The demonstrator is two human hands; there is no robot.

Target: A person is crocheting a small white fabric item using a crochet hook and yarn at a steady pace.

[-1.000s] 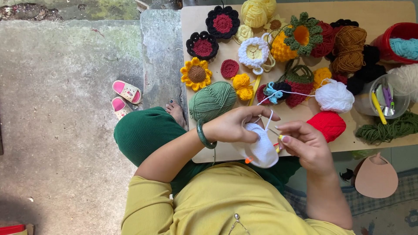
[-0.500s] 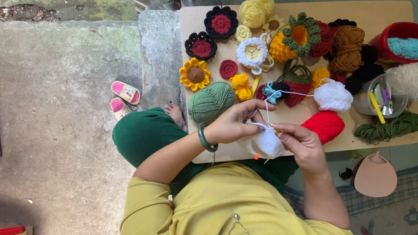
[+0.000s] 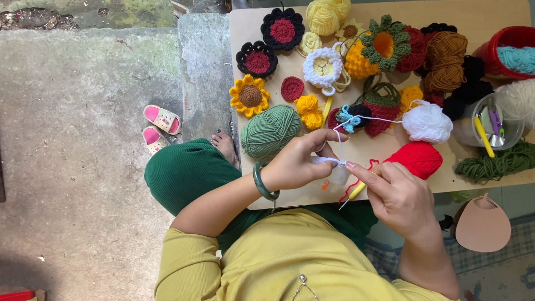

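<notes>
White yarn strand (image 3: 340,146), thin and soft, pinched at its near end between both hands above the front edge of the board (image 3: 490,14); long axis rising from the fingers toward the loose white yarn ball (image 3: 427,123) at upper right. Head view only. Left hand (image 3: 298,161), green bangle (image 3: 262,182) at wrist, fingers closed on strand and on a small white crocheted piece (image 3: 337,174), mostly hidden. Right hand (image 3: 398,195) closed around yellow-handled crochet hook (image 3: 354,193), metal tip pointing down-left past the board edge. Fuzzy, rounded forms crowded on the flat tan board: green yarn ball (image 3: 271,131), red yarn ball (image 3: 418,159), flat crocheted sunflower (image 3: 249,96), clear tub of tools (image 3: 490,122) at right. Open room only along the near board edge beneath the hands; rough concrete floor (image 3: 72,139) at left, pink sandals (image 3: 159,127) beside it.
</notes>
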